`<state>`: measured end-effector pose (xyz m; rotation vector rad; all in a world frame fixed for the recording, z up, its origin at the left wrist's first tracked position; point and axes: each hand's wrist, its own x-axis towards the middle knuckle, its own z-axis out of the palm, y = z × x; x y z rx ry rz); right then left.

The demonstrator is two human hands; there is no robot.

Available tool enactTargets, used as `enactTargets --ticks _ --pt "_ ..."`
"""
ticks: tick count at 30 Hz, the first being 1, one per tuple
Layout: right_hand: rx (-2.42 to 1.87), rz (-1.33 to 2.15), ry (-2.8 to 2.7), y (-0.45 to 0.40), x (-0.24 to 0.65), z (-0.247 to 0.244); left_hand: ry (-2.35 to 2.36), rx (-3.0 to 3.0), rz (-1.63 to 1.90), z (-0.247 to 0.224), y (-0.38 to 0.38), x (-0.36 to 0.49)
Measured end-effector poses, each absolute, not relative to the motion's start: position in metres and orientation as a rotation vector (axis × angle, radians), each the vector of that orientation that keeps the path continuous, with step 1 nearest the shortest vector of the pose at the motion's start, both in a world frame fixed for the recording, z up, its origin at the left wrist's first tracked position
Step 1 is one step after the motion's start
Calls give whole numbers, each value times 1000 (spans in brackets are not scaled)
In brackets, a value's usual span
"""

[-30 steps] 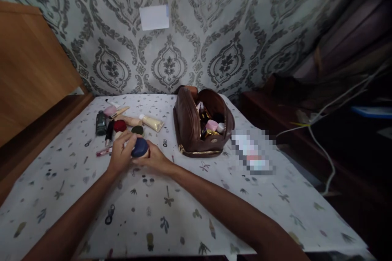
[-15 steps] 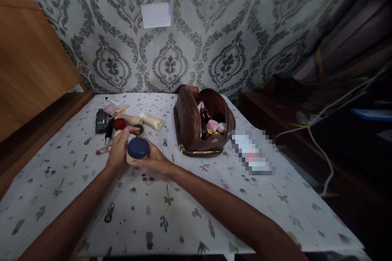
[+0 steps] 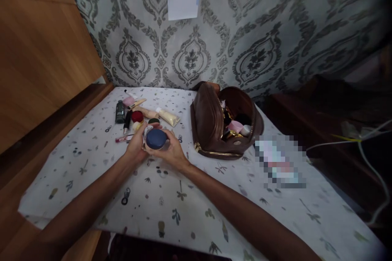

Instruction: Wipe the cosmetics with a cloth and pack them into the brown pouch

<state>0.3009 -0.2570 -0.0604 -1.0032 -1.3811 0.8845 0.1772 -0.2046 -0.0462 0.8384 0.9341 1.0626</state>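
Note:
A round jar with a dark blue lid (image 3: 156, 138) is held over the patterned cloth. My right hand (image 3: 174, 151) wraps its right side and underside. My left hand (image 3: 137, 144) is closed at its left side, with something whitish by its fingers. Just beyond lie a red-lidded jar (image 3: 137, 116), a dark green lid (image 3: 153, 121), a cream tube (image 3: 168, 117), a dark green bottle (image 3: 120, 112), a black tube (image 3: 128, 121) and a pink tube (image 3: 124, 139). To the right stands a brown bag (image 3: 208, 122), unzipped, with small items inside.
A blurred-out flat object (image 3: 278, 161) lies right of the bag on the white cloth (image 3: 196, 195). A wooden panel (image 3: 45, 49) rises at the left. White cables (image 3: 364, 159) hang at the right, beside a dark red surface.
The camera view has shifted, so the scene sits further right. Both hands still hold the blue-lidded jar, its lid tipped a little more towards the camera.

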Motion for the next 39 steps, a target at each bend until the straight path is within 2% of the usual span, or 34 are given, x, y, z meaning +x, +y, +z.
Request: enactTargets --ticks 7,13,16,23,33,39 --pt "-946 1113 -1141 -253 300 -64 1054 1544 1255 -41 -213 172" --pt "-1035 1064 -1157 -247 304 -70 998 2142 1189 -34 -230 172" --pt "-1013 1135 -1141 -246 306 -68 989 2076 1191 -32 -228 171" --pt "-754 1419 -915 -244 304 -72 944 1525 1156 -27 -211 166" --pt "-659 1529 -867 -249 298 -69 1110 1964 1223 -33 -217 169" --pt "-627 1650 -823 -250 297 -68 1099 1723 1219 -37 -210 168"
